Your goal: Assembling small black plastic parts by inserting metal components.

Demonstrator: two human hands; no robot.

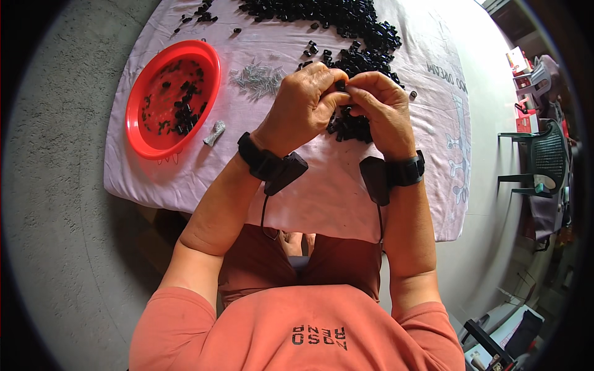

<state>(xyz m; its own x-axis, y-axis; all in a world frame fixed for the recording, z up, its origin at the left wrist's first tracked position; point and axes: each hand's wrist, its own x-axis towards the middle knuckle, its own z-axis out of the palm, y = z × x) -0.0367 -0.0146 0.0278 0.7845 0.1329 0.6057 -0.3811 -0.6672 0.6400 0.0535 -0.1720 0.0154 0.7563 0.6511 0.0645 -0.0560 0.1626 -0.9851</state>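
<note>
My left hand [303,105] is closed in a pinch, with a small black plastic piece [341,85] between its thumb and index finger. Close against it, the fingertips of my right hand [387,111] are pressed together at the piece's right side. Whatever sits between the right fingertips is too small to make out. Under and beyond both hands lies a heap of similar black pieces [365,62]. A patch of thin silvery pins [258,79] is spread on the cloth left of my left hand.
A red basin [133,127] with some black pieces inside stands at the left of the cloth-covered table [309,207]. Near its rim lies a small whitish-grey object [215,133]. Off the table to the right is a dark green plastic chair [544,157].
</note>
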